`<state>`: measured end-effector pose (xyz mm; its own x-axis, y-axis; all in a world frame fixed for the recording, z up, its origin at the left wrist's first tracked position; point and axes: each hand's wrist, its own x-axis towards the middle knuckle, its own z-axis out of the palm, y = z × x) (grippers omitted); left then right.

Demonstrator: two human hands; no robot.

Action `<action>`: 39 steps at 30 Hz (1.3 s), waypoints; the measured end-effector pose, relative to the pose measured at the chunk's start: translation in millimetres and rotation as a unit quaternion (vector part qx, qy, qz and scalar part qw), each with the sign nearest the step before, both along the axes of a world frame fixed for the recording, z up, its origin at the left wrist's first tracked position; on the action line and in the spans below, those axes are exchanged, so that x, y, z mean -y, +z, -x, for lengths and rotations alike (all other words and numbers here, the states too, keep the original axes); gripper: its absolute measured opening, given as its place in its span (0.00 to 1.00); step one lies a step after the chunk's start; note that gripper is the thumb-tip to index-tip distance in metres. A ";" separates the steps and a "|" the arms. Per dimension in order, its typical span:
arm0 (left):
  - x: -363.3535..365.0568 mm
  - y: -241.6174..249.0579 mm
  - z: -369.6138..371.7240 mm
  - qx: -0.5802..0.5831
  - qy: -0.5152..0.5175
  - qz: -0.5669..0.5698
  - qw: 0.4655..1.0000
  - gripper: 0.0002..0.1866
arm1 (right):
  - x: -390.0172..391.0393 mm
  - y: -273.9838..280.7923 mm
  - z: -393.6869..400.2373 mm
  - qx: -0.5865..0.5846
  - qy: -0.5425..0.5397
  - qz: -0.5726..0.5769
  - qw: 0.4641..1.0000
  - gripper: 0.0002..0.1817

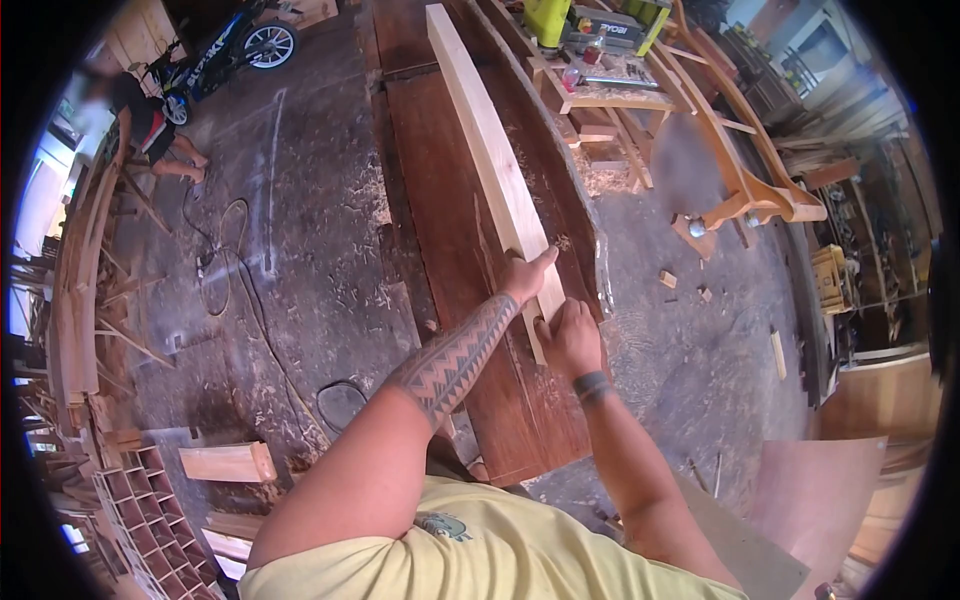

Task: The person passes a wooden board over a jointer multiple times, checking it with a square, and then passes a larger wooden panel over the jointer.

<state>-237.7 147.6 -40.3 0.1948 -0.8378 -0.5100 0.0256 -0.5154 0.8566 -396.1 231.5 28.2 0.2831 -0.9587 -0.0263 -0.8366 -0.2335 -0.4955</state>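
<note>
A long pale wooden beam (490,150) lies lengthwise on a dark reddish-brown workbench (450,240). Near the beam's close end, my left hand (527,275) is wrapped round it, the thumb stretched over the top. Just beyond and to the right, nearer to me, my right hand (573,338) grips the same beam at its right side, fingers curled. The fingertips under the wood are hidden. Wood shavings lie on the bench beside the beam.
A small wooden table (610,100) with a tool case and bottles stands at the upper right, beside a curved wooden frame (735,170). Cables (245,270) and offcuts lie on the floor. A person (140,120) and a motorbike (225,50) are at the upper left.
</note>
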 end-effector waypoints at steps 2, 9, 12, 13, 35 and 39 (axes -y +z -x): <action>9.3 -2.1 -8.0 -0.007 -0.005 -0.052 0.999 0.49 | 6.0 1.2 -4.6 -0.003 0.003 0.002 1.000 0.26; 3.5 -39.0 -60.0 0.097 -0.032 0.052 0.993 0.55 | 26.3 0.1 -18.5 0.000 -0.010 -0.002 1.000 0.25; -15.8 -20.1 -109.6 0.420 -0.173 -0.091 0.886 0.63 | 33.4 2.1 -24.9 0.004 -0.013 0.009 1.000 0.25; -20.5 -44.6 -127.9 0.520 -0.195 -0.077 0.828 0.66 | 36.2 2.3 -26.7 0.005 -0.010 0.008 1.000 0.25; -72.1 -27.6 -178.7 0.500 -0.355 -0.122 0.780 0.83 | 103.5 -11.7 -68.1 0.017 0.017 0.037 0.999 0.20; -72.7 -29.4 -178.6 0.506 -0.354 -0.117 0.777 0.83 | 116.6 -21.0 -74.9 0.012 0.017 0.062 0.998 0.21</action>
